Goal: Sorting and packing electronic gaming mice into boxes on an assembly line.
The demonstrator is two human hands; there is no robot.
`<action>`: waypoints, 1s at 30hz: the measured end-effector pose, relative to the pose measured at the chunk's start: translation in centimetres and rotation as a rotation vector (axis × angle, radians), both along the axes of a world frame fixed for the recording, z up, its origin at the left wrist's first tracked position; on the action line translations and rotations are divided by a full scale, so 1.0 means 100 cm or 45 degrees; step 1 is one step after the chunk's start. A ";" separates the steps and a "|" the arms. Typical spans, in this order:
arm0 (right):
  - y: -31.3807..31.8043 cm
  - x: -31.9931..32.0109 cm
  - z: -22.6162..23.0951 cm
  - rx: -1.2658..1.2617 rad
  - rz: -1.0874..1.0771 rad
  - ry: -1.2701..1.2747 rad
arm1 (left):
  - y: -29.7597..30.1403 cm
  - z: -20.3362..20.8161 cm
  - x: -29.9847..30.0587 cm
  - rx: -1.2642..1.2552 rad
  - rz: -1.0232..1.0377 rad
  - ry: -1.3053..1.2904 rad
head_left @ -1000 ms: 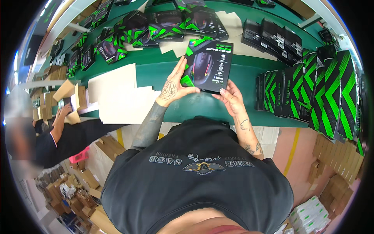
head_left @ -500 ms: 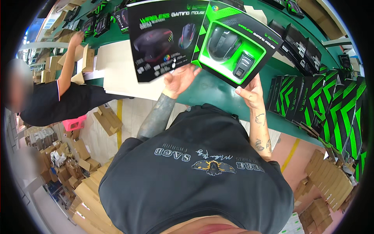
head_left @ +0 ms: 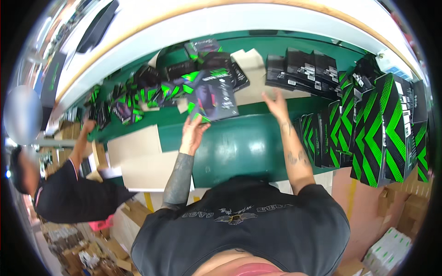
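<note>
"While the left hand [head_left: 194,134] touches the near left corner of the gaming-mouse box [head_left: 215,96], are its fingers clamped?"

"I cannot tell. The box is over the tabletop [head_left: 235,149], partly covering a pile of similar boxes [head_left: 179,71]."

"And the right hand [head_left: 277,106]?"

"Its fingers are spread apart, near the stacked black cartons [head_left: 301,69]."

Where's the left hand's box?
In the head view, the box is upper half, just left of centre, at the left hand and left of the black stack.
</note>
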State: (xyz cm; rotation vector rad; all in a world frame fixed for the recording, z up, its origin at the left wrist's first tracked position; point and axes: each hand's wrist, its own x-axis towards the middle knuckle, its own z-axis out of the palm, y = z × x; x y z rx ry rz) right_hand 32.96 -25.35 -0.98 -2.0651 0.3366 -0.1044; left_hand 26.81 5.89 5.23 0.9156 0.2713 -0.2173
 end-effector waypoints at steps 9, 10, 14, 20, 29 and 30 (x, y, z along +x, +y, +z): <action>-0.052 0.105 -0.033 -0.993 -0.451 0.186 | 0.007 -0.036 0.068 0.507 0.488 0.148; -0.050 0.100 -0.039 -1.016 -0.428 0.100 | -0.002 -0.034 0.054 0.526 0.526 0.140; -0.022 0.055 -0.034 -1.026 -0.267 0.043 | -0.019 -0.059 -0.010 0.350 0.399 0.275; -0.020 0.014 -0.013 -1.081 -0.126 0.035 | -0.037 -0.051 -0.085 0.271 0.101 0.371; 0.032 -0.135 0.048 1.927 0.220 0.203 | -0.045 0.029 -0.088 1.187 -0.047 -0.671; 0.038 -0.152 0.048 1.916 0.318 0.206 | -0.048 0.039 -0.085 1.397 -0.135 -0.771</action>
